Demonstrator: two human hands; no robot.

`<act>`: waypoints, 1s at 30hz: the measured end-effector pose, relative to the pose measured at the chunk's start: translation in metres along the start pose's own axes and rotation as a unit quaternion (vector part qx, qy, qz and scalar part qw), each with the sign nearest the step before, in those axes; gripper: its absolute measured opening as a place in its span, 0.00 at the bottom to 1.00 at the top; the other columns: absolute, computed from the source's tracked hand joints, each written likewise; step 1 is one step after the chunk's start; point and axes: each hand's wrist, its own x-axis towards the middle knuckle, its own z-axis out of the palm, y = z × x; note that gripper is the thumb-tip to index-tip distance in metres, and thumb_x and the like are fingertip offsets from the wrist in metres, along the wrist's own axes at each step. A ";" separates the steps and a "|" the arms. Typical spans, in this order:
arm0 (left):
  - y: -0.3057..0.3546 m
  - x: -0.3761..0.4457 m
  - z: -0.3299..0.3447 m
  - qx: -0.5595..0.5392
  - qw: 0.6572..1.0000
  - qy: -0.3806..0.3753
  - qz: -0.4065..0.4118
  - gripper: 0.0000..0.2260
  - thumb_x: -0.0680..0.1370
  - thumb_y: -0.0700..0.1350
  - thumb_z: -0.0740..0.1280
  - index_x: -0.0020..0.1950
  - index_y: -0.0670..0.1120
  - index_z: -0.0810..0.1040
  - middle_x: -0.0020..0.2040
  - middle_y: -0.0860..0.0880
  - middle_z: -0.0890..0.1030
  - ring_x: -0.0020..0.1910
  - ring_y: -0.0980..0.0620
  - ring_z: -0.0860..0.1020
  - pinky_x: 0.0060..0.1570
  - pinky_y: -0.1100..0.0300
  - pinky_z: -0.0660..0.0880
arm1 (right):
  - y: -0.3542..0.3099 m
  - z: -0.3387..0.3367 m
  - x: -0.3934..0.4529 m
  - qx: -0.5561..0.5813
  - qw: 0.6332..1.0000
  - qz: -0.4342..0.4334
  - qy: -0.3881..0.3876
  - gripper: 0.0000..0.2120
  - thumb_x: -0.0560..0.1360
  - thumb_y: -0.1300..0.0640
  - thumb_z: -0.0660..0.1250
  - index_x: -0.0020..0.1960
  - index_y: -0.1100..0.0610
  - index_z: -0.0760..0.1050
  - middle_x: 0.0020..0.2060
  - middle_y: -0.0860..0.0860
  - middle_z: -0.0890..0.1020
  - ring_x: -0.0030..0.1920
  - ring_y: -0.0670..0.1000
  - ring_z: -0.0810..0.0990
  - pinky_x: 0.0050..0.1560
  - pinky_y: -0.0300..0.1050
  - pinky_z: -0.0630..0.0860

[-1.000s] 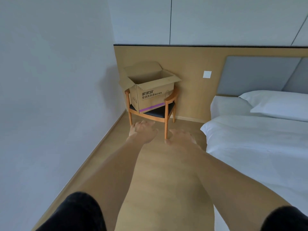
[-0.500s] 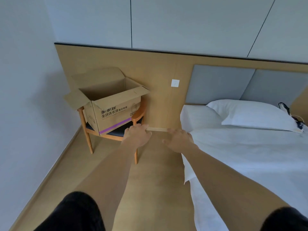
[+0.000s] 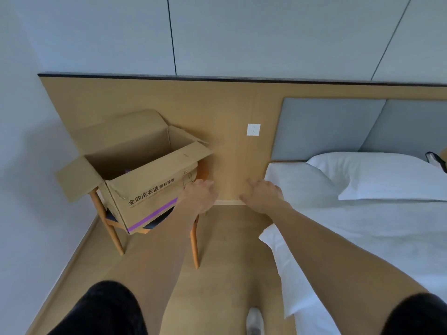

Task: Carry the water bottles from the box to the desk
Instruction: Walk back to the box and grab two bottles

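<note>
A strip of smooth wooden floor (image 3: 225, 247) runs between the bed (image 3: 362, 238) and the chair (image 3: 193, 240). On the chair stands the cardboard box (image 3: 154, 189), flaps open. The left hand (image 3: 199, 198) and right hand (image 3: 262, 198) reach forward, fingers relaxed, holding nothing.

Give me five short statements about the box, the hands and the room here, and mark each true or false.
1. The cardboard box sits on a wooden chair. True.
2. The box flaps are taped shut. False: the flaps stand open.
3. The left hand grips a water bottle. False: it holds nothing, fingers relaxed.
4. The right hand is empty. True.
5. The bed lies left of the chair. False: it is on the right, with a white pillow on it.
</note>
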 end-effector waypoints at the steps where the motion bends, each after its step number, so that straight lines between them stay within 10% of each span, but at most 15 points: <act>1: -0.002 0.016 -0.002 -0.003 1.000 0.005 -0.011 0.23 0.82 0.57 0.55 0.78 0.56 0.64 0.75 0.47 0.69 0.72 0.42 0.69 0.70 0.42 0.65 | 0.000 -0.001 0.020 0.002 1.000 -0.007 -0.001 0.30 0.80 0.38 0.57 0.78 0.48 0.60 0.72 0.57 0.71 0.71 0.60 0.69 0.71 0.58 0.67; 16: -0.049 0.213 -0.043 0.025 0.982 0.085 -0.164 0.21 0.81 0.57 0.57 0.73 0.54 0.67 0.65 0.48 0.75 0.62 0.45 0.75 0.60 0.46 0.71 | -0.027 -0.053 0.283 -0.023 0.984 -0.173 -0.022 0.29 0.80 0.38 0.57 0.77 0.48 0.62 0.68 0.58 0.74 0.68 0.60 0.72 0.69 0.59 0.69; 30: -0.143 0.302 -0.057 -0.025 0.962 0.104 -0.250 0.25 0.82 0.60 0.57 0.79 0.56 0.63 0.76 0.48 0.69 0.73 0.42 0.69 0.69 0.43 0.67 | -0.114 -0.031 0.426 -0.016 0.963 -0.263 -0.054 0.29 0.80 0.39 0.60 0.78 0.47 0.61 0.70 0.56 0.73 0.71 0.59 0.69 0.70 0.57 0.68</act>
